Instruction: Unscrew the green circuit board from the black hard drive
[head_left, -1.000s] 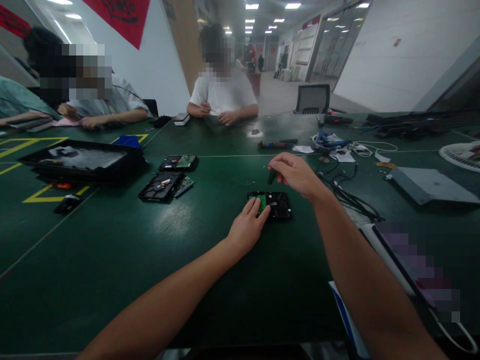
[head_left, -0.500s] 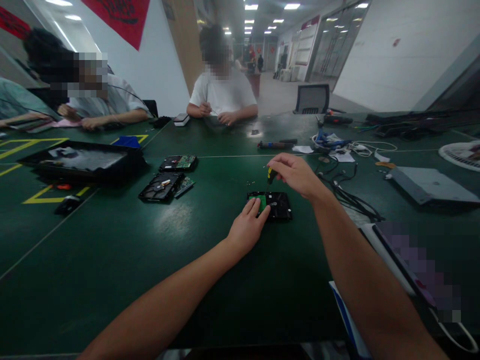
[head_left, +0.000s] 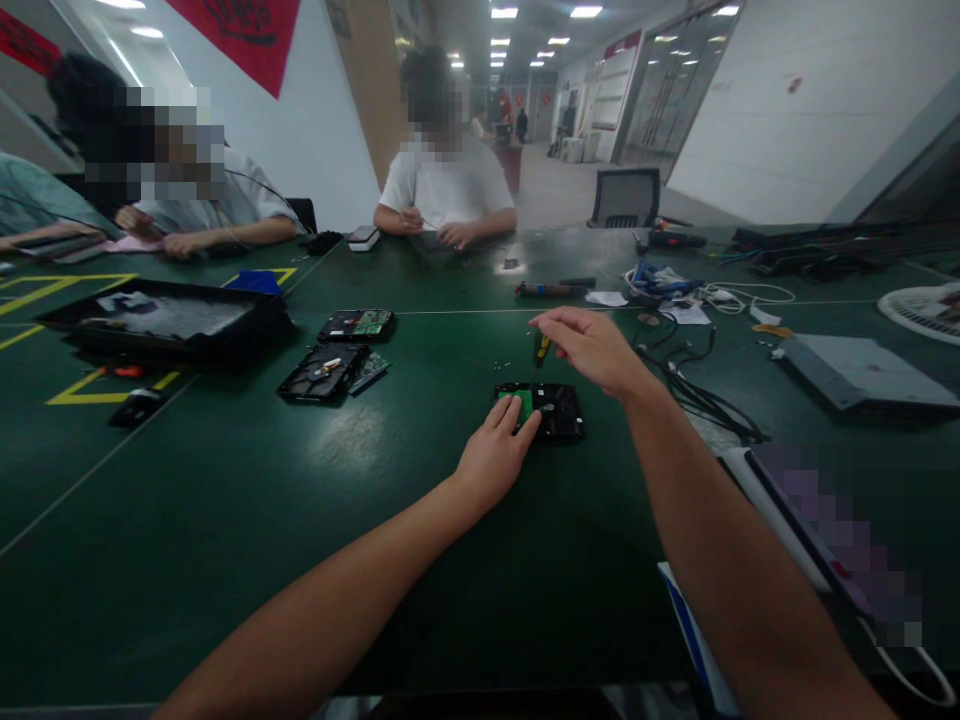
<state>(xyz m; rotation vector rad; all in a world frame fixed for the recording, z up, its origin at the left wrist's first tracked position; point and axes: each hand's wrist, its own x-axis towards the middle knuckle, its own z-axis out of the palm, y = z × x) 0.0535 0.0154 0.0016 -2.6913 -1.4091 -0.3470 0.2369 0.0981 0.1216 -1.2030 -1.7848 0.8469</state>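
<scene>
A black hard drive (head_left: 561, 412) with a green circuit board (head_left: 526, 403) lies flat on the dark green table. My left hand (head_left: 498, 450) rests on its left part, fingers stretched out over the board and thumb near the drive's middle. My right hand (head_left: 585, 345) is closed around the yellow and black handle of a screwdriver (head_left: 541, 350). The screwdriver stands nearly upright, its tip at the drive's far edge by the board; the exact contact point is too small to make out. Several tiny screws (head_left: 502, 365) lie just beyond the drive.
Left of my hands are two more hard drives (head_left: 357, 325) (head_left: 322, 374) and a loose circuit board (head_left: 369, 373). A black tray (head_left: 165, 320) stands farther left. Cables (head_left: 694, 395) and a grey metal box (head_left: 866, 372) lie right. Two people (head_left: 446, 190) (head_left: 217, 200) sit across the table.
The screwdriver handle has turned slightly in my right fingers, and the fingertips have shifted a little. My left hand and the hard drive stay in place.
</scene>
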